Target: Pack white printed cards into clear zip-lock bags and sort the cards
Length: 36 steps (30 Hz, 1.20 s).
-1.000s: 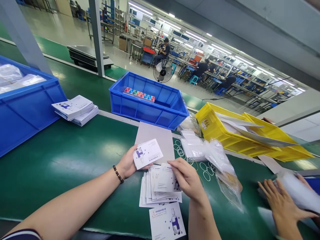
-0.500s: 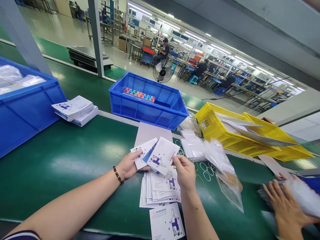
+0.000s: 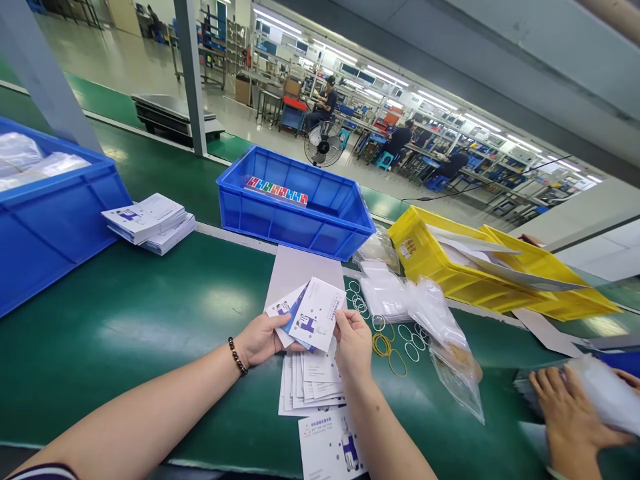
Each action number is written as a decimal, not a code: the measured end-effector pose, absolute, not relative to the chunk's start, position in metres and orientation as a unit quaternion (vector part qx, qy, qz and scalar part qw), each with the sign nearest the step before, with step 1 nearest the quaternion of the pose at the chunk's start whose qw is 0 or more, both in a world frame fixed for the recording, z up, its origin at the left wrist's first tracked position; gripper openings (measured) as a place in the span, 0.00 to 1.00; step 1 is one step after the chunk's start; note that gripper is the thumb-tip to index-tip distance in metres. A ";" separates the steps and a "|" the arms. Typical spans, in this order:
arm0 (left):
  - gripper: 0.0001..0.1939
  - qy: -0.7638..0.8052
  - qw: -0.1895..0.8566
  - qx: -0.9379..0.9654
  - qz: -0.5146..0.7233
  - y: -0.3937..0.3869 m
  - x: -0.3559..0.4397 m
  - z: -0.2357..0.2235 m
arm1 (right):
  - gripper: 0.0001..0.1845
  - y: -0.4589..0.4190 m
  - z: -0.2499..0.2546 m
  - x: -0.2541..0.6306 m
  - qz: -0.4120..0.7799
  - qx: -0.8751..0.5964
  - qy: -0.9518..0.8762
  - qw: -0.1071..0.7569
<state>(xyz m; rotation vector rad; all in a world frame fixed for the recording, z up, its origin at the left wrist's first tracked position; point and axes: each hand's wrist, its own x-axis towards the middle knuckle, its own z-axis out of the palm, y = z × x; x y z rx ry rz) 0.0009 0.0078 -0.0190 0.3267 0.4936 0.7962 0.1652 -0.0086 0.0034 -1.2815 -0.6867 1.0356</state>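
Head camera view: two bare hands meet over a green work surface [image 3: 200,293] on a factory floor [image 3: 115,73], sorting through printed cards [image 3: 317,317]. Between thumb and fingers, the left hand [image 3: 263,339] grips a small fan of them above the surface, a blue edge showing among the white; a beaded bracelet [image 3: 237,355] circles that wrist. The right hand [image 3: 354,335] pinches the right edge of the front card. Just below, a loose overlapping pile [image 3: 310,390] lies on the surface, with a single card [image 3: 325,448] nearer the camera.

At left, a neat stack [image 3: 150,219] sits beside a blue bin [image 3: 55,227] of clear plastic. Ahead stands a second blue bin [image 3: 285,227] holding a multicoloured strip [image 3: 277,191], a pale board [image 3: 306,267] at its foot. White rings [image 3: 357,301], yellow bands [image 3: 382,345] and clear bags [image 3: 387,297] lie to the right, before yellow bins [image 3: 420,263] carrying pale sheets. At far right, a co-worker's hand [image 3: 567,403] presses on plastic wrapping [image 3: 603,390].

Beyond the line, a fan [image 3: 323,143] stands near a seated person [image 3: 325,103]; others sit at crowded workstations under strip lights [image 3: 280,21].
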 end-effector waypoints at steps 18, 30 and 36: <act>0.14 0.336 0.807 0.156 0.459 0.020 -0.002 -0.015 | 0.09 -0.017 0.038 0.212 0.084 -0.460 -0.826 0.315; 0.19 0.341 0.821 0.152 0.432 0.022 -0.003 -0.019 | 0.19 -0.035 0.072 0.207 0.041 -0.391 -0.807 0.441; 0.19 0.338 0.804 0.165 0.460 0.019 -0.003 -0.006 | 0.08 -0.020 0.049 0.208 0.203 -0.467 -0.814 0.279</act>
